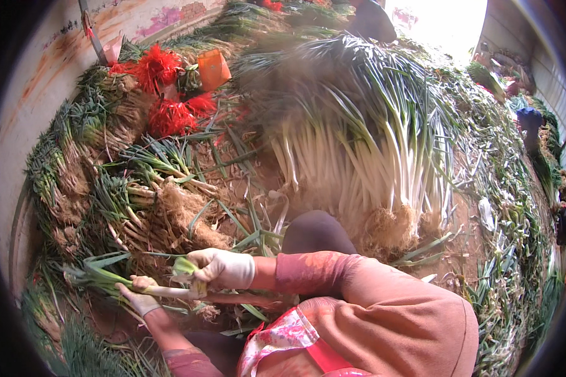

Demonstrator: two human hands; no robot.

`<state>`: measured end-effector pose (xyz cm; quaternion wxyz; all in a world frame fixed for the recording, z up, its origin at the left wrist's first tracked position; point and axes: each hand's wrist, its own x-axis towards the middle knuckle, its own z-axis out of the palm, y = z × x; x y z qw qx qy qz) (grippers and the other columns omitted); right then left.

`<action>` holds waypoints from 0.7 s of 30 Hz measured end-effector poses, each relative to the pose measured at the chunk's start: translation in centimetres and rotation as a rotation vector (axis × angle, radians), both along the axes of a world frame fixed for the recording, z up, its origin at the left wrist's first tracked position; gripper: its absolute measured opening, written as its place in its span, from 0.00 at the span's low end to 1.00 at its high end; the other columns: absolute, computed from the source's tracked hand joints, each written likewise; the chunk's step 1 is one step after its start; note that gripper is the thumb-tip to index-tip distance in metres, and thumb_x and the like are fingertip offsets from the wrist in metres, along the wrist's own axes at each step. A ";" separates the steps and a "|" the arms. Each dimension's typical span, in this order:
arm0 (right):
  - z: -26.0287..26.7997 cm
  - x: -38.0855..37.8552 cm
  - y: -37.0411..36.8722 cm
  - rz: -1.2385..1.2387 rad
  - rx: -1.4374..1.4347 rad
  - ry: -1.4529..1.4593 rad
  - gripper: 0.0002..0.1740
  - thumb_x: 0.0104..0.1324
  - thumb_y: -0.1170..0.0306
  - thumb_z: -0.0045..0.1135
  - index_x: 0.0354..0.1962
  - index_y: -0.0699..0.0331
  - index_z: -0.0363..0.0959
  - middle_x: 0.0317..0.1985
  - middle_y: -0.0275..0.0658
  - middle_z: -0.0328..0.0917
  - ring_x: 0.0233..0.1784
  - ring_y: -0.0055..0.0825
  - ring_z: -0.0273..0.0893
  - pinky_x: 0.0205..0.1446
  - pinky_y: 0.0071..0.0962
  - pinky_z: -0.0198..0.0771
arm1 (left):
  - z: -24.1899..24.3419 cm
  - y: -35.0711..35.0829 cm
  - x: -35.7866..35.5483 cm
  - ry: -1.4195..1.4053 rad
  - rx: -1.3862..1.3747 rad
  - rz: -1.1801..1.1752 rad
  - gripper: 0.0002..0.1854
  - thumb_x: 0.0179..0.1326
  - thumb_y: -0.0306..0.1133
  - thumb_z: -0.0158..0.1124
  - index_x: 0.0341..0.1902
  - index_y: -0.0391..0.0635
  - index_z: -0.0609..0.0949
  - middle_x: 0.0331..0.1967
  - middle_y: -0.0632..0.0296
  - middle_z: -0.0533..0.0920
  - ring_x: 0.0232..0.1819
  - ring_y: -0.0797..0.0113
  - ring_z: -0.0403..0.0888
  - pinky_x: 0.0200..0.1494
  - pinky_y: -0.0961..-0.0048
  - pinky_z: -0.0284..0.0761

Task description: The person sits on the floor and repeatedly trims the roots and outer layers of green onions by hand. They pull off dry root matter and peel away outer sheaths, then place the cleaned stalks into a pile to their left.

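My left hand (pixel 140 298), in a pale work glove, grips a long green onion (pixel 170 292) low in front of me. Its green leaves spread to the left, and the white shank extends right past the hand. Above the shank, my right hand (pixel 219 268), also gloved, pinches a loose strip of pale green outer leaf (pixel 184 267). Where this strip joins the stalk is partly hidden by the fingers. Root tufts (pixel 207 312) show just below the shank. My bent knee (pixel 317 233) is beyond my right forearm.
A large heap of long green onions (pixel 372 141) lies ahead, roots towards me. Bundled onions (pixel 141 207) are stacked at left along the wall (pixel 42 70). Red plastic ties (pixel 172 115) and an orange container (pixel 213 69) sit behind them. Stripped leaves (pixel 504 198) litter the right side. Another person (pixel 371 21) is at the back.
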<state>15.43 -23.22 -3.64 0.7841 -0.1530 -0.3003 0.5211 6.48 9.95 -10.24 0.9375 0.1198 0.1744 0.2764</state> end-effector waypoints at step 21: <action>-12.5 5.6 -12.3 0.459 -1.086 -1.733 0.12 0.67 0.63 0.61 0.44 0.60 0.81 0.34 0.48 0.84 0.37 0.41 0.83 0.43 0.39 0.77 | 0.4 11.8 -12.5 0.361 0.202 0.562 0.29 0.63 0.66 0.47 0.27 0.52 0.58 0.18 0.66 0.58 0.16 0.69 0.55 0.19 0.70 0.56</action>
